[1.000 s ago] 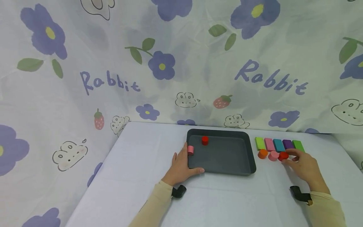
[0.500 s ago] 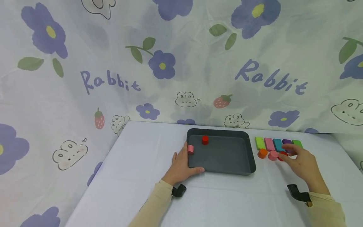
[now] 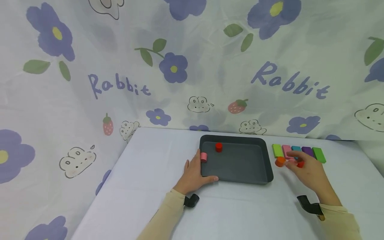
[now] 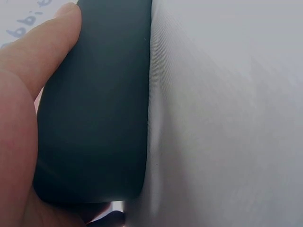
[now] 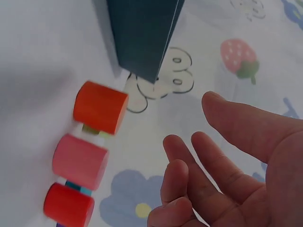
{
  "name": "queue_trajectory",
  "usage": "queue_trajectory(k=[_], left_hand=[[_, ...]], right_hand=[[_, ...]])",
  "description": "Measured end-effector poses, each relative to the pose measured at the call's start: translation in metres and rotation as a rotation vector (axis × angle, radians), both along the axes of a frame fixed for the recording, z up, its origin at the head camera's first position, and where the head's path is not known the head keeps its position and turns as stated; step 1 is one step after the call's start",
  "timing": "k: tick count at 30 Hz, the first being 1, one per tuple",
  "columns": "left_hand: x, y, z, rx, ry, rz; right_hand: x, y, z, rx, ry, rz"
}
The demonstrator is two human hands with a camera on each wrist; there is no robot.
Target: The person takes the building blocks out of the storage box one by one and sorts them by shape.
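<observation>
My left hand (image 3: 192,175) lies along the near left corner of a dark grey tray (image 3: 237,168), fingers straight against its left wall and thumb along the front. Its thumb (image 4: 52,42) also shows against the tray side in the left wrist view. Inside the tray are a red cylinder block (image 3: 219,147) and a pink one (image 3: 203,157) by the left wall. My right hand (image 3: 307,170) hovers with fingers apart, holding nothing, over a row of cylinder blocks: orange (image 5: 100,108), pink (image 5: 80,161) and red (image 5: 69,204). In the head view it partly hides the pink and red ones.
Behind the cylinders stand several flat rectangular blocks in a row: lime (image 3: 277,151), pink (image 3: 286,150), blue (image 3: 296,148), purple (image 3: 307,151) and green (image 3: 319,155). A white cloth (image 3: 246,210) covers the table. A printed rabbit curtain (image 3: 192,66) rises behind it.
My right hand has left the red cylinder at the row's right end and moved left over the pink one, fingers spread. My left hand has stayed at the tray.
</observation>
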State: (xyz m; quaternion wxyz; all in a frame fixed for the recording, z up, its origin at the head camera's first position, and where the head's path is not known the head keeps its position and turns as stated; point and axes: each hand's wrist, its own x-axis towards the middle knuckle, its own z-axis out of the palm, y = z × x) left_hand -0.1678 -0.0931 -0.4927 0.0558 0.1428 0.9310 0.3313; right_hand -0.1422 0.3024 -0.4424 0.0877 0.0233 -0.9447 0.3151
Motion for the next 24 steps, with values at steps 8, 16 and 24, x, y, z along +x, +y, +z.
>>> queue_trajectory(k=[8,16,24], left_hand=[[-0.001,0.001,-0.003,0.015,0.015,-0.002],[-0.001,0.001,-0.001,0.013,0.009,0.0],[-0.001,0.001,0.001,0.014,0.016,-0.004]], right_hand=[[-0.005,-0.021,0.002,-0.024,0.029,0.061],[-0.011,-0.045,0.006,-0.041,0.058,0.134],[-0.018,-0.069,0.006,-0.034,0.066,0.204]])
